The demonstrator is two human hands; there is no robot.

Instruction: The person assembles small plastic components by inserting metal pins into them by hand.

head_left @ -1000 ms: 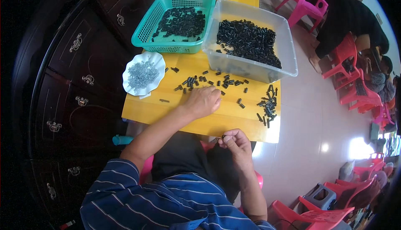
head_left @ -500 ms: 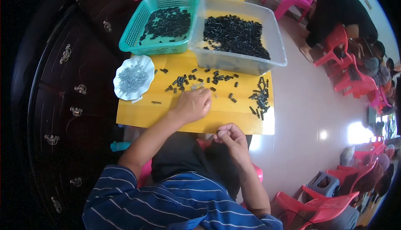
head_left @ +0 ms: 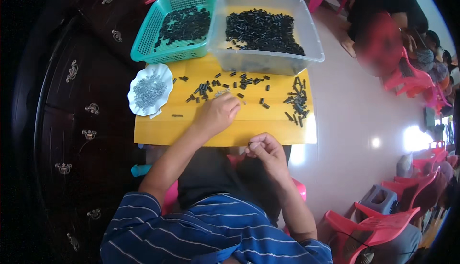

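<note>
While the left hand (head_left: 219, 113) is holding a half-curl beside silver pins (head_left: 222, 92), contents unclear, the right hand (head_left: 268, 151) is pinching a dark piece (head_left: 249, 143) that a loosened grip could drop.

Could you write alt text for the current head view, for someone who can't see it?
A person's right hand pinches a small dark piece near a yellow table's edge; the left hand is beside small silvery pieces. Also there: scattered black pieces, a white dish of silvery bits, a teal basket and a translucent bin.
</note>
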